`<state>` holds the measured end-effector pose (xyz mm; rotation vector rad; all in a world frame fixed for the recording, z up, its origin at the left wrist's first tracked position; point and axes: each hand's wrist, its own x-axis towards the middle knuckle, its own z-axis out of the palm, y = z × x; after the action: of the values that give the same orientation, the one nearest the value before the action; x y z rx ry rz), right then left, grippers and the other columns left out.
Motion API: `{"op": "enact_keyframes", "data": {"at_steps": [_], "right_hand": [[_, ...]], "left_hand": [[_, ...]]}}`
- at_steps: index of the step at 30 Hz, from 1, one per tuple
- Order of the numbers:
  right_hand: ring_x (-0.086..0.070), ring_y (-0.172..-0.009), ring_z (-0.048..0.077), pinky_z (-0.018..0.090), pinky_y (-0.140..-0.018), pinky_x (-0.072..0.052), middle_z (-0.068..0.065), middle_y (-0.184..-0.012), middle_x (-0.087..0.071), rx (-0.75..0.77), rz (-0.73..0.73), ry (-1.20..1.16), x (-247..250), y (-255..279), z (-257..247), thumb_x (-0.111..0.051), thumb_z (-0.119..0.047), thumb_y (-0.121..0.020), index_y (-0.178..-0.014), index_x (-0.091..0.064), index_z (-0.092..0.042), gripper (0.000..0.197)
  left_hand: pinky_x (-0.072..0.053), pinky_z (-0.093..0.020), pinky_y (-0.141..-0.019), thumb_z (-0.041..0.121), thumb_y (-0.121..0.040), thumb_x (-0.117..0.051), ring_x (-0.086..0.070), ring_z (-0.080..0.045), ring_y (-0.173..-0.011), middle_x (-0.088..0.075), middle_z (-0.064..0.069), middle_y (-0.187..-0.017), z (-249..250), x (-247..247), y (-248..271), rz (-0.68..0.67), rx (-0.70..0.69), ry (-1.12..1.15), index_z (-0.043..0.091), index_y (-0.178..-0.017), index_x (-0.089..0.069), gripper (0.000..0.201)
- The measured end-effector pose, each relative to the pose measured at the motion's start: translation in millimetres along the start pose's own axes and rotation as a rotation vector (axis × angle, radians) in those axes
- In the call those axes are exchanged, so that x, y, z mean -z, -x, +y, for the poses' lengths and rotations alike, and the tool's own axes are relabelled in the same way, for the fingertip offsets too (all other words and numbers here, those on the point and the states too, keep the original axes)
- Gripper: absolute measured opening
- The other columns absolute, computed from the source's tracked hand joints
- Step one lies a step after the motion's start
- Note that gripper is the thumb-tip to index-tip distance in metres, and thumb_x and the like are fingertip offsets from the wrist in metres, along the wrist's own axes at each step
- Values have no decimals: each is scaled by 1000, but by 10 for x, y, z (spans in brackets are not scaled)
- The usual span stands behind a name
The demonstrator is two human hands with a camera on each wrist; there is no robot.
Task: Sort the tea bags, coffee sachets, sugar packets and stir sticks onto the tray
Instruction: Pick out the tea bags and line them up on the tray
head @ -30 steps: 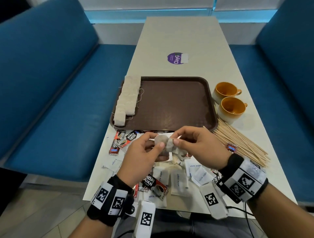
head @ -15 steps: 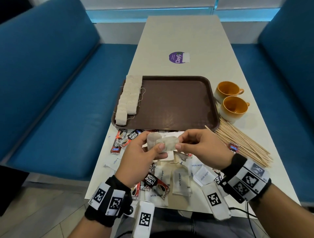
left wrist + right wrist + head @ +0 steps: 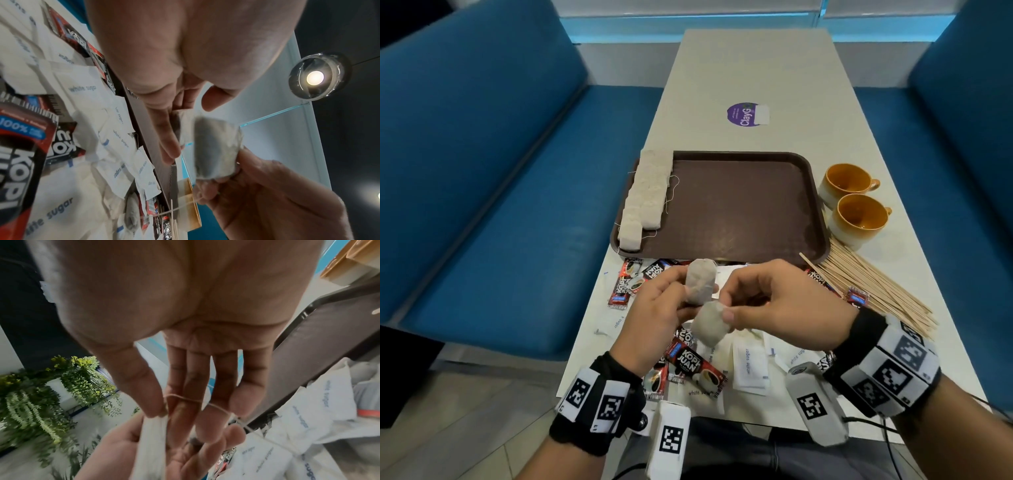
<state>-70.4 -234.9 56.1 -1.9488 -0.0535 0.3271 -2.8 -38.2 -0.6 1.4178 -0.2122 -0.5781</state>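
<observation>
Nearest you: loose white sugar packets (image 3: 750, 366) and red-and-black coffee sachets (image 3: 690, 366) lie jumbled flat on the near end of the table (image 3: 774, 78), pointing every which way, some overlapping.

Above that pile, your hands meet in the air. Your left hand (image 3: 654, 318) has its fingers curled round one tea bag (image 3: 700, 282), held upright with its long axis running away from you, top edge toward the tray. Your right hand (image 3: 774, 305) pinches a second tea bag (image 3: 710, 325) between thumb and fingertips; it hangs lower and nearer you, tilted, touching the first bag. In the right wrist view a thin string (image 3: 216, 407) crosses your right fingers (image 3: 224, 386), which are otherwise fairly straight.

To your right: a fan of wooden stir sticks (image 3: 873, 291) lies flat on the table, long axes running diagonally from the tray's near right corner toward the table's right edge.

Next out: the brown tray (image 3: 750, 205), long side across the table. Along its left edge lies a row of tea bags (image 3: 645, 198), overlapping in a column running away from you, strings trailing onto the tray floor.

Right of the tray: two orange cups (image 3: 856, 202), upright, handles pointing right.

Farthest: a purple round sticker (image 3: 744, 114) on the table top.
</observation>
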Motion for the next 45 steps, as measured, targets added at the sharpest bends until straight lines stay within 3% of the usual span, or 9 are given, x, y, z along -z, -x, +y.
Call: {"op": "enact_keyframes", "data": {"at_steps": [5,9,13,17,25,30,34,39,45], "right_hand": [[-68,-70,5,28,-73,-57,-3,-78,-76,-60,162,86,-30,-105,135,-76,-20,-90,-86,-75,-17,5],[-70,-74,15,35,-73,-60,-6,-84,-75,-85,253,120,-30,-135,249,-78,-32,-89,-90,-75,-26,8],[-66,-70,6,28,-69,-57,-10,-82,-72,-152,342,227,64,-110,406,-76,-35,-90,-86,-73,-31,7],[-63,-73,3,15,-63,-45,-13,-82,-68,-280,161,406,13,-84,522,-72,-31,-92,-92,-78,-31,5],[-54,-99,9,30,-87,-52,-13,-102,-56,-259,55,717,-138,-46,666,-58,-37,-99,-112,-74,-35,21],[-55,-101,11,32,-87,-51,-14,-96,-50,-238,75,729,-184,-114,603,-63,-44,-96,-111,-72,-34,20],[-54,-107,17,36,-85,-50,-11,-105,-53,-251,22,846,-266,-182,538,-70,-49,-90,-114,-70,-33,28],[-55,-100,17,35,-80,-52,-9,-98,-59,-157,63,989,-285,-220,539,-53,-35,-102,-103,-76,-29,24],[-52,-91,9,31,-76,-50,-14,-91,-53,-185,113,754,-180,-221,586,-60,-40,-95,-95,-75,-31,17]], "left_hand": [[-56,-45,-83,29,-91,-58,-69,-29,-93,-71,-28,-103,-8,-28,37,-119,-8,-59,7,-109,-74,33],[-60,-54,-88,32,-88,-74,-75,-27,-90,-78,-6,-93,-63,-31,18,-36,-28,-365,18,-103,-77,20],[-57,-49,-83,21,-93,-71,-69,-18,-83,-72,9,-82,-70,33,-17,-12,-77,-646,28,-88,-73,9],[-44,-32,-106,17,-90,-65,-43,-9,-120,-48,35,-108,-28,-40,19,-256,-31,-920,33,-124,-69,38],[-42,-35,-105,20,-93,-56,-37,-11,-116,-54,9,-98,-40,-18,86,-252,22,-1105,27,-132,-65,41],[-45,-23,-89,18,-92,-53,-40,-14,-108,-55,-1,-87,-37,2,105,-232,52,-1085,17,-89,-63,10],[-36,-15,-69,18,-94,-55,-40,0,-95,-49,-5,-87,-17,13,117,-140,52,-989,19,-74,-45,22],[-39,-33,-61,26,-96,-59,-45,-12,-64,-55,-6,-72,-21,127,104,48,-64,-830,14,-79,-56,20],[-58,-56,-78,51,-90,-54,-68,-32,-88,-71,-13,-93,-95,246,52,130,-44,-658,13,-96,-63,39]]}}
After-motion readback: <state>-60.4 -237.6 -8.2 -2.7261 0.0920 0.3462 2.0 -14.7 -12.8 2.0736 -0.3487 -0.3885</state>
